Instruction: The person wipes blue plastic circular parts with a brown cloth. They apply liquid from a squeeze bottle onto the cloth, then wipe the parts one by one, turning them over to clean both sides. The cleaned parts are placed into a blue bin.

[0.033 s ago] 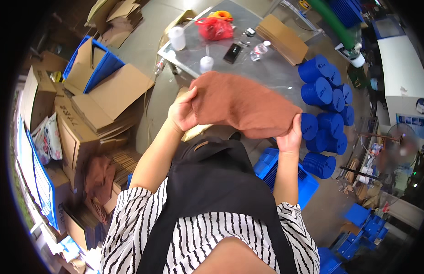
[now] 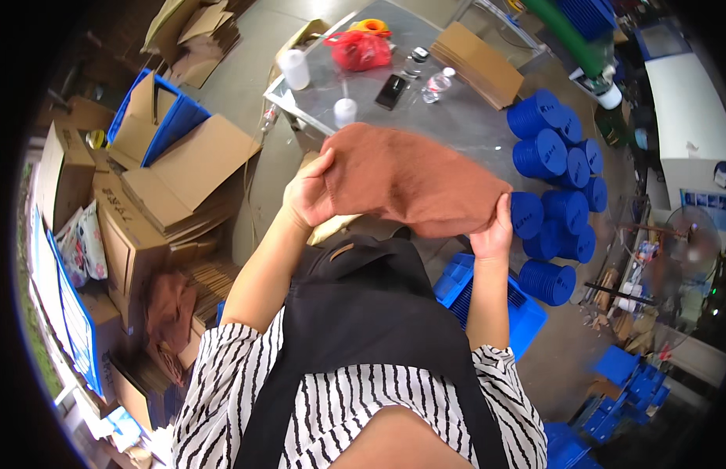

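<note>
Left hand [image 2: 308, 195] and right hand [image 2: 493, 236] are shifting slightly leftward in view, fingers [image 2: 323, 162] gripping opposite ends of one brown cloth [image 2: 418, 180] before the bench [image 2: 458, 127], apparently spreading it, the next move probably calling for steady tension.

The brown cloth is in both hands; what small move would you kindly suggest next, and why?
Perhaps ease the right hand slightly outward: it and the left hand hold opposite ends of the brown cloth, whose middle looks creased.

Head-worn fisheye, looking down, close range
</note>
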The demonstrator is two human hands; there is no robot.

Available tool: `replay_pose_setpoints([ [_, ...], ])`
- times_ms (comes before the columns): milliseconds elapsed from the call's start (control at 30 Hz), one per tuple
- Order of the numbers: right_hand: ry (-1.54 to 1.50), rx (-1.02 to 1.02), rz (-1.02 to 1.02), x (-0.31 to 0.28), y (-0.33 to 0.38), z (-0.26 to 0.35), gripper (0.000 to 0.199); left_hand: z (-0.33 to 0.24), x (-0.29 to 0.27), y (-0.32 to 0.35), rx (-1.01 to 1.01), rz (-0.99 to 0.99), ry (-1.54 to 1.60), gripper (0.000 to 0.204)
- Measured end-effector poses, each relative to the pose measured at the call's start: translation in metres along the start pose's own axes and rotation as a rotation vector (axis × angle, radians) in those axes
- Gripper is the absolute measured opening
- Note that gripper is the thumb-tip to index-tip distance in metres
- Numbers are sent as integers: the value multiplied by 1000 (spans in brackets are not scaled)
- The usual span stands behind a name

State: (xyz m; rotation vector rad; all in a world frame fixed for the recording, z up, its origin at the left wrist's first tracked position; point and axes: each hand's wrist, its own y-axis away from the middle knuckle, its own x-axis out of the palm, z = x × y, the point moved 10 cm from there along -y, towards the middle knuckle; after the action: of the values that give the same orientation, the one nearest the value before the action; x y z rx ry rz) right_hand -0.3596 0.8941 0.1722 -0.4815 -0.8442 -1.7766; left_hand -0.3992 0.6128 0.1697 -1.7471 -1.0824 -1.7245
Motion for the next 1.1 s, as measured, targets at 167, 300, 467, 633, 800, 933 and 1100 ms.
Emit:
replay_pose_setpoints([
  [167, -29, -9, 45, -74, -39, 67, 31, 60, 23, -76, -4, -168, -99, 56],
  [300, 234, -22, 24, -115, -60, 127, 26, 87, 46, -134, -85, -178, -210, 57],
  [467, 271, -48, 45, -131, -81, 178, 33, 103, 67, -187, -61, -211, -330, 59],
  [633, 77, -30, 3, -135, -93, 199, 38, 110, 86, -223, -101, -159, -332, 61],
  [800, -3, 12, 150, -97, -87, 241, 61, 96, 157, -239, -127, 237, -166, 72],
  [933, -69, 25, -195, -90, -109, 250, 52, 111, 131, -289, -159, -98, -269, 74],
  [1100, -392, 228, -121, -129, -155, 190, 43, 214, 66, -286, -529, -133, 2, 65],
])
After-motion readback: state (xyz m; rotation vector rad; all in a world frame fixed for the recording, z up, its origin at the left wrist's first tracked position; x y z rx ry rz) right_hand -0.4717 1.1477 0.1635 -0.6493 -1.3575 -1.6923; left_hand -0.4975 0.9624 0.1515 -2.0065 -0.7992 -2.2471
